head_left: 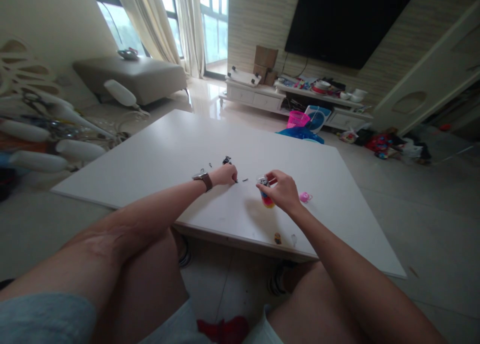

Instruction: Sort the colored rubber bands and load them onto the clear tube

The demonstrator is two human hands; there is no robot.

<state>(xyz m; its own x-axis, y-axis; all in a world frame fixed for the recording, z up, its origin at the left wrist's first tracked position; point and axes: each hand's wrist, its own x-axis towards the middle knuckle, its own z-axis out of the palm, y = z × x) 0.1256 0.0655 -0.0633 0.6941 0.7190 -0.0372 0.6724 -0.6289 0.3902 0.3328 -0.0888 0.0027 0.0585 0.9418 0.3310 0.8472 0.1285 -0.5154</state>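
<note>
Right fingers (270, 176) clamp a clear jar (267, 199); left fingers (234, 173), grip unclear, partly block a dark heap (227, 160); pink trinket (305, 197) nearby.

This looks like a home, most likely its living room: a wide black television (348, 21) hangs on a striped wall (257, 14) above a low white cabinet (240, 94) that carries cardboard boxes (266, 56) and bowls (359, 94), long cream curtains (150, 21) flank tall windows (216, 34), and a padded bench (157, 76) stands on glossy floor tiles (202, 99).
</note>
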